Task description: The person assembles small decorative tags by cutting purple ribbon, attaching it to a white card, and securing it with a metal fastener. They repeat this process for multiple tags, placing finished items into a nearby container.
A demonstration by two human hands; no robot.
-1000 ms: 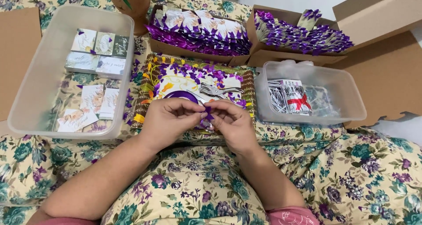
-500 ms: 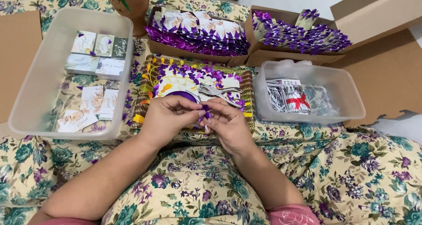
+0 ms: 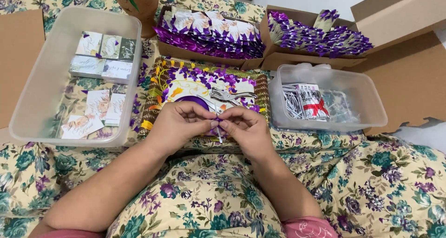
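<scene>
Hands barely shifted, left hand [image 3: 179,122] and right hand [image 3: 244,126] both pinching purple ribbon [image 3: 217,121], above tray [image 3: 155,91]

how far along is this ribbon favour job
Done: two cardboard boxes at the back are packed with purple-ribboned packets. In hand: left hand and right hand pinch a small purple ribbon piece. Left: cards in the left tub and wrapped items in the right tub.
</scene>
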